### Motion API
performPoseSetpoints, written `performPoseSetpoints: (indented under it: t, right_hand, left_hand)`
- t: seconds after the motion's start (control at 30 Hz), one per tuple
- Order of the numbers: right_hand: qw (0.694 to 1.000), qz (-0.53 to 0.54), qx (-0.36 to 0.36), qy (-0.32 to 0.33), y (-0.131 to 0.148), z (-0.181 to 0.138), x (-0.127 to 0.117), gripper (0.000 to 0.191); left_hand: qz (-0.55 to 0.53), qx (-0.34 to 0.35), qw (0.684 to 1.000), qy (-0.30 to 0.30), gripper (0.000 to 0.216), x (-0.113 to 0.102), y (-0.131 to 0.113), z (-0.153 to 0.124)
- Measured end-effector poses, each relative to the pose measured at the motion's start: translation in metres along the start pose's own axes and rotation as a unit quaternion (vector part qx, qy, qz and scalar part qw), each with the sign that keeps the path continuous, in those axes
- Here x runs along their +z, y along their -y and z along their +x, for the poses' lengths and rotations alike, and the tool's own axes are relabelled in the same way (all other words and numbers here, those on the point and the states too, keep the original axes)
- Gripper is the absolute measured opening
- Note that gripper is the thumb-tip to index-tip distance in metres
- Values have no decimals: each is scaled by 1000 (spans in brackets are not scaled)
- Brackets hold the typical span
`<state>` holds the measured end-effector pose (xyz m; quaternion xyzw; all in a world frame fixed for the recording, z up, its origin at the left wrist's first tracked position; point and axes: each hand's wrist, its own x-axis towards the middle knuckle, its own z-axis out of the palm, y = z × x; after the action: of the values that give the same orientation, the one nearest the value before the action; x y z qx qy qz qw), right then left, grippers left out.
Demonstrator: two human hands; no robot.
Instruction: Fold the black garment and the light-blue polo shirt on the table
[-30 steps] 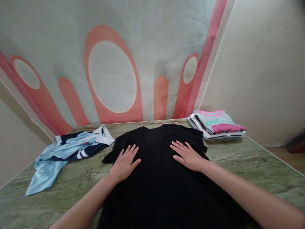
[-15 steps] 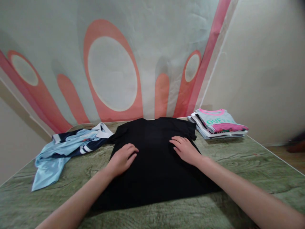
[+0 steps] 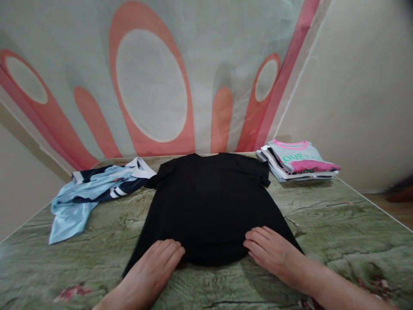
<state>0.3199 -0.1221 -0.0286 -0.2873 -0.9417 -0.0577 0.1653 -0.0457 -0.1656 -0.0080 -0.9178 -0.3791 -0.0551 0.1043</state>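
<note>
A black T-shirt (image 3: 209,202) lies spread flat on the green patterned bed cover (image 3: 338,232), neck toward the wall. My left hand (image 3: 151,271) rests palm down on the shirt's lower left hem, fingers stretched out. My right hand (image 3: 274,252) lies flat on the lower right hem, fingers together and extended. Neither hand holds anything.
A crumpled light blue and navy garment (image 3: 93,191) lies at the left of the bed. A stack of folded shirts (image 3: 298,161), a grey and pink one on top, sits at the back right by the wall. A wall with orange ovals rises behind.
Both hands have slid from the shirt's chest down to its bottom hem, toward me. The shirt now lies smoother and fully in view.
</note>
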Motion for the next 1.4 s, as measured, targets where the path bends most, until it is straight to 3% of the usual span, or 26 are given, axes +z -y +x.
performPoseSetpoints:
  t: [0.17,0.23,0.37,0.5,0.6,0.7,0.87,0.97,1.07,1.2,1.27,1.4]
  right_hand:
    - [999,-1,-18,30,-2,-4,-16,44]
    - [999,36,-5,26,-5,-9,-20,40]
    - [990,123,66,34,-9,-21,-23,31]
    - [968,188,159,54,-10,-20,-29,24]
    - [934,240,246,97,-22,-5,-35,18]
    - [911,269,289,115,-49,13,-32,15]
    - [928,166,324,74,-88,22,-7,13]
    - [954,70,290,10,-78,23,1,25]
    - [984,58,166,-33,-45,33,-1,44]
    - [989,135,28,47,-5,46,0,55]
    - [985,141,28,90,1,45,2,63]
    - [983,130,65,114,-5,31,3,67]
  left_hand:
    - [-47,-28,998,11,58,-4,3,-13]
    - [-116,-50,992,8,47,-10,8,-13]
    - [-276,-87,955,64,17,-24,18,-8]
    - [-344,-180,917,95,18,-38,26,3]
    - [-356,-262,892,93,23,-44,40,22]
    - [-333,-298,891,80,25,-35,62,47]
    - [-235,-297,922,74,22,-5,83,64]
    - [-149,-263,953,7,29,-3,65,61]
    - [-134,-155,978,-49,39,-7,29,64]
    - [-135,-26,990,20,56,1,-12,75]
    - [-109,-32,992,58,66,9,-19,74]
    - [-79,-115,987,85,68,16,-13,55]
